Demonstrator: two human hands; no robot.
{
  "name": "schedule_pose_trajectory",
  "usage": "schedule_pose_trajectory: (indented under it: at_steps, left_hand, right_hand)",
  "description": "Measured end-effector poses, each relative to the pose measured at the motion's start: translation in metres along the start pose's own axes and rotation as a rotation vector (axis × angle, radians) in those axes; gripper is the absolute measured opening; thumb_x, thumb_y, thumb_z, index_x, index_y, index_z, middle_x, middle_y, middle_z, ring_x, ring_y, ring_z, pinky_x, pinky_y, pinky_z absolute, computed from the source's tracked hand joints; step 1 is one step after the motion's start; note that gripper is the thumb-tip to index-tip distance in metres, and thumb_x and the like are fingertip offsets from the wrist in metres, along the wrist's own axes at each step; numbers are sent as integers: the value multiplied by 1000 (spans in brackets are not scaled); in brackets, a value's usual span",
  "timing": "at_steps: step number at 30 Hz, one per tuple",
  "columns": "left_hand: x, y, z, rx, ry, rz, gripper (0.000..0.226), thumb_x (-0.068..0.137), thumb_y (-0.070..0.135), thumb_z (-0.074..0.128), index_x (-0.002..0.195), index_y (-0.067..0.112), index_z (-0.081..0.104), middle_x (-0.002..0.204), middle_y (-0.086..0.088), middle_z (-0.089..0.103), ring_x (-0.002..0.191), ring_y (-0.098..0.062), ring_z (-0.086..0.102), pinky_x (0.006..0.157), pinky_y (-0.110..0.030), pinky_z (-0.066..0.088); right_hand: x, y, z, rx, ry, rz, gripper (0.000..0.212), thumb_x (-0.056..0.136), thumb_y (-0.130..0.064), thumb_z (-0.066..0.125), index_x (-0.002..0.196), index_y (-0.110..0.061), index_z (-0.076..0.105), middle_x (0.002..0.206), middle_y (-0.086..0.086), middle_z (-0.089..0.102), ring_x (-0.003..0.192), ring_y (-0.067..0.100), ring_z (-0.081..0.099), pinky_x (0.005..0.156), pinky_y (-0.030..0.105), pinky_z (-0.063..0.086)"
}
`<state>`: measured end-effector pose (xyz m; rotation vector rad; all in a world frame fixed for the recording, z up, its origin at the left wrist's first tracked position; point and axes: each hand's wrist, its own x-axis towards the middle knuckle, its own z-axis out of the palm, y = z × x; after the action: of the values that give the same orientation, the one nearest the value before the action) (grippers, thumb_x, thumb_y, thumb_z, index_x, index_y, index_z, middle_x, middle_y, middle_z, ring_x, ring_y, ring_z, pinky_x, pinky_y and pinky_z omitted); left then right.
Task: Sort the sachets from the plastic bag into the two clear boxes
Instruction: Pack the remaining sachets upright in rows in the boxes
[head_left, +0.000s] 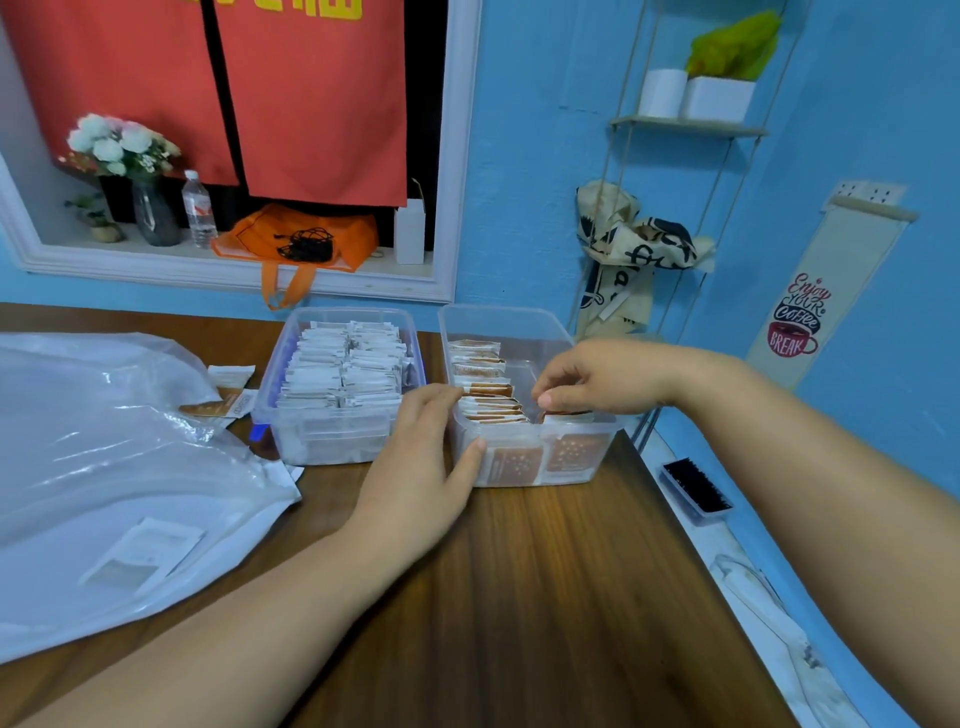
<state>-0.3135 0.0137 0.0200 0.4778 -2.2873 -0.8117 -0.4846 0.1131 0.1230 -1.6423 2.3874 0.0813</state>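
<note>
Nearest you, the brown wood-grain table (545, 597) lies bare between your forearms, and that is your widest room to move. To your left the large crumpled clear plastic bag (78, 467) spreads over the tabletop, with a flat white sachet (145, 551) lying inside it, its long axis slanting away to the right. Your left hand (415, 467) grips the near left corner of the right clear plastic box (498, 322), fingers curled over the rim and thumb pressed on the front wall. Your right hand (597, 379) reaches in from the right and pinches the top edge of a brown-and-white sachet (566, 415) standing upright at the near right of that box. Beside it, the row of brown sachets (483, 400) stands on edge, faces toward you, running along the box's long axis away from you; the box's right half beyond your hand is open. The table's right edge passes just beside this box, with a black brush (696, 488) below it. Only a narrow gap separates it from the left clear plastic box (311, 447), which is packed with upright white sachets (343, 364) in rows running the same way. A few loose sachets (228, 400) lie flat between that box and the bag.
</note>
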Motion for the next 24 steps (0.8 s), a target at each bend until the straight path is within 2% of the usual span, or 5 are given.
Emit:
schedule_pose_trajectory:
  at_steps: [7,11,16,19,24]
  left_hand:
    - [-23,-5,-73,154,44,51,24,89,32,54,108,24,64,106,12,59,101,-6,53,87,-22,43]
    - [-56,-38,-142,366,166,-36,22,87,31,50,93,21,69,96,5,67,92,-14,55,79,-25,37]
    - [-104,-85,-188,671,119,-292,50,86,44,51,124,13,56,134,-11,49,125,-33,43,100,-44,36]
    - [-118,-98,-187,608,-89,-415,62,93,45,47,146,23,26,155,3,16,142,-15,14,113,-29,15]
    - [-119,-99,-191,558,-238,-408,78,81,73,37,146,32,23,156,10,12,143,-9,9,113,-25,12]
  right_hand:
    - [-3,-69,16,331,416,-267,18,93,-22,56,107,-24,68,101,-14,65,91,1,57,80,11,43]
    - [12,-139,49,346,354,-507,20,93,-18,55,107,-20,69,103,-9,66,93,2,56,82,14,44]
    - [42,-208,100,258,201,-644,31,96,-26,50,126,-22,58,136,-5,51,126,8,42,106,26,33]
    - [56,-224,121,164,151,-566,41,99,-34,42,138,-23,45,149,-6,36,138,12,28,113,31,24]
    - [50,-224,120,253,162,-501,36,97,-36,46,131,-24,53,138,-9,50,126,7,40,105,22,30]
